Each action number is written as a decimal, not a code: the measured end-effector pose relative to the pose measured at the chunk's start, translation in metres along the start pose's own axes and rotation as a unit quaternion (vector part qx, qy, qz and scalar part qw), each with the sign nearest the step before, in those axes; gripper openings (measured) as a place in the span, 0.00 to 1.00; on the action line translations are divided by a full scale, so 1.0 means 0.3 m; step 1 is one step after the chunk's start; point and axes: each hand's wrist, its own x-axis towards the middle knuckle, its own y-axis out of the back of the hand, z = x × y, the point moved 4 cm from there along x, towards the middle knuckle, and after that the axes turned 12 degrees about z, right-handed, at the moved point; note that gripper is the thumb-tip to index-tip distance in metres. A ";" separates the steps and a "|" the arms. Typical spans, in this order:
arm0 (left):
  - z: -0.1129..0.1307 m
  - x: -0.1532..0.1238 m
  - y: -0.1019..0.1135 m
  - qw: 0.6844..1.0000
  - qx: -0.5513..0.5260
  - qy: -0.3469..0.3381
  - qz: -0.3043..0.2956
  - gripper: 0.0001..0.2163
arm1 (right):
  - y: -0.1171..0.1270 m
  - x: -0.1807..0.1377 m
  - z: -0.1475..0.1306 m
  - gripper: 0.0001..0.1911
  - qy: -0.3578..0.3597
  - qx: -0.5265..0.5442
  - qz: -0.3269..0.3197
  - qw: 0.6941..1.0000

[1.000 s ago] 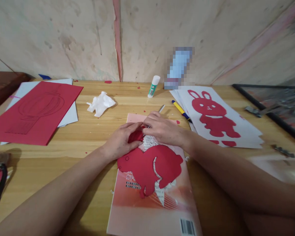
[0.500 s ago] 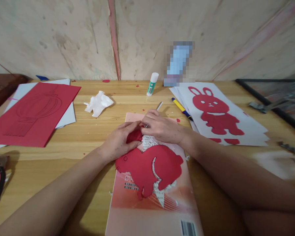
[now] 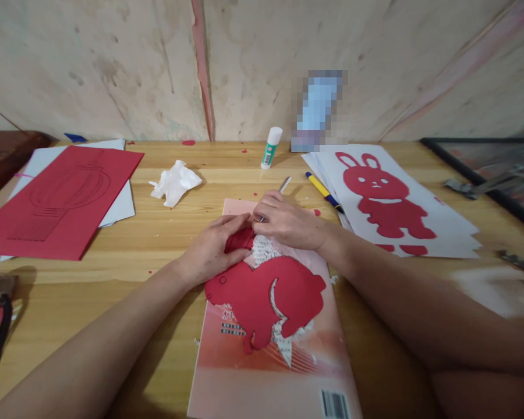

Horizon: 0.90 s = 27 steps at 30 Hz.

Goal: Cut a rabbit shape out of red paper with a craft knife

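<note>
A red paper rabbit cut-out (image 3: 266, 294) lies on a pink book (image 3: 271, 361) on the wooden table (image 3: 170, 244). My left hand (image 3: 212, 247) presses down on the cut-out's upper part, at the ears, with its fingers bent together. My right hand (image 3: 288, 221) is closed round a thin metal craft knife (image 3: 283, 186), whose tip meets the red paper between the two hands. White printed paper shows where the red has been cut away.
A finished red rabbit on white sheets (image 3: 384, 201) lies at the right, with a yellow-and-blue pen (image 3: 323, 192) beside it. A glue stick (image 3: 271, 148) stands near the wall. Crumpled tissue (image 3: 174, 181) and a red sheet with a drawn lantern (image 3: 56, 201) lie left. A black frame (image 3: 484, 180) is at far right.
The view has shifted slightly. My right hand has crept a little up and away along the red paper with the knife. My left hand stays pressed on the cut-out.
</note>
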 end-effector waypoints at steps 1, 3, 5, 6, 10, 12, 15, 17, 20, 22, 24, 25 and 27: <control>-0.001 0.000 0.000 1.000 0.003 0.001 0.000 0.27 | 0.000 0.000 0.000 0.15 0.003 -0.001 0.002 1.000; -0.004 -0.001 0.001 1.000 0.009 0.001 0.002 0.27 | 0.001 0.000 0.000 0.15 0.007 -0.003 0.006 1.000; -0.007 -0.003 0.001 1.000 0.014 0.001 0.002 0.28 | 0.002 0.002 0.002 0.16 0.005 -0.006 0.006 1.000; -0.008 -0.003 0.001 1.000 0.016 0.001 0.002 0.28 | 0.002 0.002 0.004 0.16 0.003 -0.009 0.004 1.000; -0.009 -0.004 -0.002 1.000 0.022 -0.003 0.001 0.28 | 0.003 0.004 0.012 0.17 0.000 -0.027 -0.006 1.000; -0.007 -0.004 -0.001 1.000 0.022 -0.004 0.002 0.27 | 0.004 0.003 0.014 0.16 0.002 -0.034 -0.006 0.999; -0.005 -0.002 0.000 1.000 0.023 -0.003 0.001 0.27 | 0.005 0.004 0.015 0.16 0.004 -0.042 0.000 0.999; -0.004 -0.001 -0.001 1.000 0.023 -0.006 -0.002 0.27 | 0.005 0.003 0.017 0.16 0.002 -0.049 -0.005 0.999; -0.002 -0.001 -0.002 1.000 0.023 -0.008 -0.003 0.27 | 0.005 0.002 0.022 0.16 -0.005 -0.055 -0.013 0.998; -0.003 -0.002 -0.003 1.000 0.024 -0.006 -0.003 0.27 | 0.007 0.002 0.023 0.16 -0.005 -0.055 -0.009 0.998; -0.004 -0.002 -0.003 1.000 0.025 -0.006 -0.001 0.27 | 0.009 0.002 0.021 0.17 0.000 -0.058 -0.005 0.998; -0.004 -0.002 -0.002 1.000 0.025 -0.008 0.000 0.26 | 0.011 0.003 0.020 0.17 0.002 -0.062 -0.005 0.998; -0.005 -0.003 -0.002 1.000 0.023 -0.010 0.002 0.26 | 0.015 0.005 0.017 0.16 0.006 -0.070 -0.008 0.997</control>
